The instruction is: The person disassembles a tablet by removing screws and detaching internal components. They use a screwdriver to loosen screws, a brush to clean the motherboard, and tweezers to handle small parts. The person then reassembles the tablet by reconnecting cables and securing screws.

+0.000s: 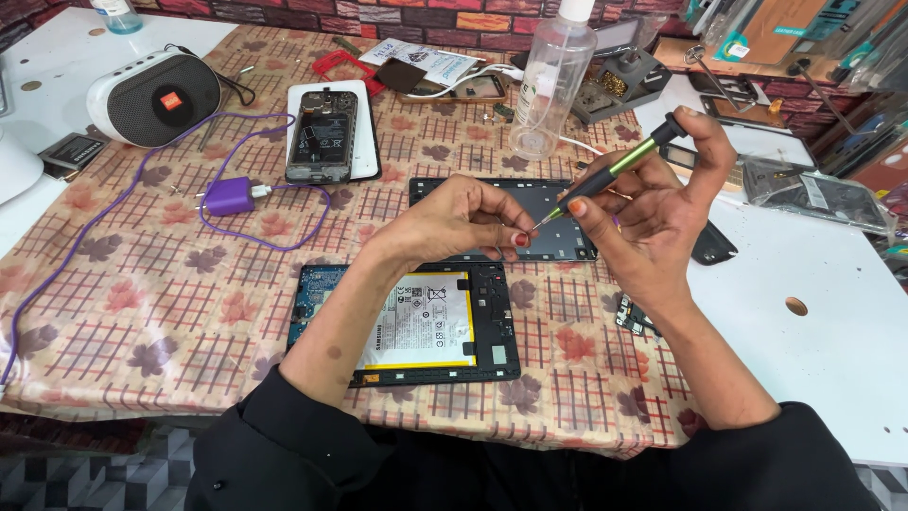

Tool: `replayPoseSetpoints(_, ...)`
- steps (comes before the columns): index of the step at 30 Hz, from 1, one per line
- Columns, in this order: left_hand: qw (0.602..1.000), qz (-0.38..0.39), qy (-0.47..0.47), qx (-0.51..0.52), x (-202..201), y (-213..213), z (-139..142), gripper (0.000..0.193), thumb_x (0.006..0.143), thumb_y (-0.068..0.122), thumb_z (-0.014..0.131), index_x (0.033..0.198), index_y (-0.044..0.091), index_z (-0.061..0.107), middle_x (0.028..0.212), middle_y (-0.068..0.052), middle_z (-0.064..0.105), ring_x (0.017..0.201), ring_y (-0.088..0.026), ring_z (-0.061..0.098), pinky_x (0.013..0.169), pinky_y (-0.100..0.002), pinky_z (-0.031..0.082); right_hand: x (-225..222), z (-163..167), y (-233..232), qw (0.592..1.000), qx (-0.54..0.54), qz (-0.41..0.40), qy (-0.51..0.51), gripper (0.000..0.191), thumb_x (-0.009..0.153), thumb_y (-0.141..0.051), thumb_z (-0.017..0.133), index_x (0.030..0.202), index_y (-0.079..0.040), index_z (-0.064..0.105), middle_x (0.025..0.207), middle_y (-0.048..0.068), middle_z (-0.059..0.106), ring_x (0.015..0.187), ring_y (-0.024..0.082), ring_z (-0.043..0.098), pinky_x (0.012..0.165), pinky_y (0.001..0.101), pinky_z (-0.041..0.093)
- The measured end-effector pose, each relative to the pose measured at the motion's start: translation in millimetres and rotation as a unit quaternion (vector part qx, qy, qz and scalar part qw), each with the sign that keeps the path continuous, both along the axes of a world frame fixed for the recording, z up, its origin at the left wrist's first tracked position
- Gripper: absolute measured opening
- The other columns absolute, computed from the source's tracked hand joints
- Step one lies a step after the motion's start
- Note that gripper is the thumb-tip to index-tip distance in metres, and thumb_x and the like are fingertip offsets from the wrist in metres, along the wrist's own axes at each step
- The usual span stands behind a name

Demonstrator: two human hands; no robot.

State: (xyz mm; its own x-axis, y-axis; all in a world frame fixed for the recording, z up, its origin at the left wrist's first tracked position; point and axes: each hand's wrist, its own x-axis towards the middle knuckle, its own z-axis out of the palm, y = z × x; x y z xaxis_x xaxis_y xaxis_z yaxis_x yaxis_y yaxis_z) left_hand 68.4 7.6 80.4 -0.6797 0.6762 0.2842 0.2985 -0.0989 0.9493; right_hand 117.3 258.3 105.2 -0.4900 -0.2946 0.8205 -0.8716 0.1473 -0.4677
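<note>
Above a table covered with a leaf-patterned cloth (142,312), 2 bare hands are raised close together. A slim black and green screwdriver (605,175) is gripped in the right hand (653,222), its fingers closed around the shaft and its thumb pressed near the lower end, with the tool slanting down to the left. The left hand (463,222) is curled, and its thumb and forefinger are pinched at the screwdriver's tip; whether anything small is held between them cannot be told. Directly below the hands, an opened tablet (416,326) is laid flat, its large battery exposed inside a black frame. Just beyond it, a black back cover (530,213) is partly hidden by the hands. Farther left, an opened phone (322,137), a purple charger (230,197) with its cable, and a white and black speaker (156,97) are seen. A clear spray bottle (551,80) is stood upright behind the hands.
</note>
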Motion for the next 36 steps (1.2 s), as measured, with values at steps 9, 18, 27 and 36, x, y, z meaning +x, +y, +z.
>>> replayPoseSetpoints(9, 1.0, 0.011, 0.003, -0.004, 1, 0, 2, 0.022, 0.092, 0.017, 0.076, 0.108, 0.003, 0.076, 0.094, -0.005, 0.079, 0.082, -0.01, 0.074, 0.073, -0.025, 0.061, 2, 2, -2, 1.0, 0.005, 0.001, 0.003, 0.087, 0.108, 0.005, 0.077, 0.155, -0.026, 0.012, 0.12, 0.018, 0.062, 0.108, 0.022, 0.073, 0.088, 0.0313, 0.067)
replayPoseSetpoints(18, 0.997, 0.07, 0.011, -0.043, -9, -2, -4, 0.022, 0.093, 0.017, 0.07, 0.11, 0.004, 0.076, 0.097, -0.004, 0.081, 0.079, -0.01, 0.077, 0.069, -0.025, 0.062, 2, 2, -8, 0.997, 0.006, 0.037, -0.071, 0.086, 0.103, 0.006, 0.076, 0.156, -0.022, 0.015, 0.113, 0.018, 0.066, 0.101, 0.023, 0.074, 0.084, 0.0329, 0.068)
replayPoseSetpoints(27, 0.898, 0.178, 0.18, -0.361, 8, -2, -5, 0.012, 0.068, 0.02, 0.082, 0.08, 0.02, 0.084, 0.079, 0.001, 0.08, 0.077, -0.015, 0.076, 0.071, -0.033, 0.058, -2, -14, -25, 0.987, 0.117, 0.055, -0.1, 0.084, 0.09, 0.008, 0.076, 0.151, -0.014, 0.024, 0.108, 0.011, 0.064, 0.094, 0.018, 0.07, 0.082, 0.0298, 0.06)
replayPoseSetpoints(36, 0.885, 0.189, 0.142, -0.402, 15, 5, 2, 0.022, 0.061, 0.029, 0.09, 0.079, 0.019, 0.082, 0.079, 0.001, 0.079, 0.075, -0.017, 0.076, 0.069, -0.034, 0.057, -3, -19, -27, 0.98, 0.149, 0.054, -0.119, 0.081, 0.088, 0.009, 0.075, 0.15, -0.012, 0.027, 0.103, 0.009, 0.065, 0.093, 0.016, 0.069, 0.083, 0.0291, 0.06)
